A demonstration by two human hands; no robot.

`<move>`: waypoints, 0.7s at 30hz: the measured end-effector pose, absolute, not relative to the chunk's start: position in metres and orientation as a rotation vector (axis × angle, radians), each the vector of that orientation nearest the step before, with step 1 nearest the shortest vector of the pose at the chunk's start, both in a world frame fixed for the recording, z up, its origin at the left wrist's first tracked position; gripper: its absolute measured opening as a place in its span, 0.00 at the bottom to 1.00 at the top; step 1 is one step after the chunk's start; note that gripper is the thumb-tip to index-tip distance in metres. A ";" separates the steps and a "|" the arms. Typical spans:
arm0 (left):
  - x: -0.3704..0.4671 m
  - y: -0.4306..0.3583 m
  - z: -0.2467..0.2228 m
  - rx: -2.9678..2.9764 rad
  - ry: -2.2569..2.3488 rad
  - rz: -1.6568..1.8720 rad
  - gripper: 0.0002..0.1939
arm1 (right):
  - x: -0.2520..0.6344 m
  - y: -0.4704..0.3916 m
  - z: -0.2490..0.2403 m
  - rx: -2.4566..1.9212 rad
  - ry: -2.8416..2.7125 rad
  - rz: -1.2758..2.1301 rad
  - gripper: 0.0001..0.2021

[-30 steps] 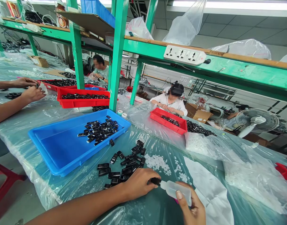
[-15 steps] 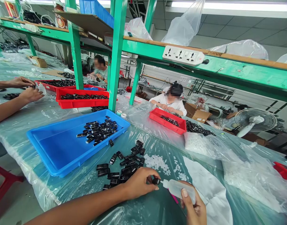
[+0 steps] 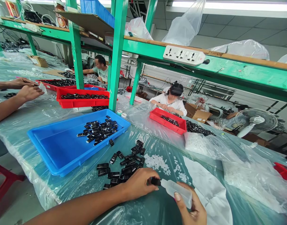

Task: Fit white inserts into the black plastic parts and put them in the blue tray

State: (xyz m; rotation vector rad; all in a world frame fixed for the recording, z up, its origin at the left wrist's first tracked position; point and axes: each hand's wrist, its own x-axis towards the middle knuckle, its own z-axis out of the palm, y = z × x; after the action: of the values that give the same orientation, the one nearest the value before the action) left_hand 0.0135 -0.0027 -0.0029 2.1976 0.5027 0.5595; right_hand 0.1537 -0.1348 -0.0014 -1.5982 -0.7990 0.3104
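Between thumb and fingers, my left hand [image 3: 142, 185] pinches a small black plastic piece [image 3: 156, 181]. My right hand [image 3: 192, 204] is wrapped round a translucent squeeze bottle [image 3: 178, 190], tilted with its nozzle toward the left. The nozzle tip meets the end of the black piece; whether it goes inside I cannot tell. Loose black pieces [image 3: 126, 170] lie in a pile just beyond my left hand. Small white bits [image 3: 157, 163] are scattered on the green table behind the bottle.
A blue tray [image 3: 63, 156] partly filled with black pieces stands at the left. Red trays [image 3: 84, 103] sit behind it. A white sheet [image 3: 204, 181] and plastic bags [image 3: 248, 184] lie right. Green shelf posts [image 3: 117, 59] rise from the table. Co-workers' hands [image 3: 28, 89] work at left.
The bottle and my right hand have shifted slightly, with the bottle tilting more steeply. More of the black piece shows beyond my left fingertips.
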 end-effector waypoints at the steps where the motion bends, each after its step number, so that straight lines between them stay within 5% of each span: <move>1: 0.014 -0.003 -0.003 2.197 0.503 0.563 0.11 | 0.153 -0.135 -0.001 -1.607 -0.803 0.298 0.23; 21: 0.014 -0.003 -0.003 2.189 0.524 0.575 0.08 | 0.151 -0.137 0.003 -1.675 -0.832 0.270 0.23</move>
State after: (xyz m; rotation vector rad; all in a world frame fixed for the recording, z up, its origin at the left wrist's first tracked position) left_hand 0.0143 -0.0034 -0.0027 2.1890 0.5237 0.5751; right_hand 0.1512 -0.1369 0.0030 -1.6750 -0.8318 0.2704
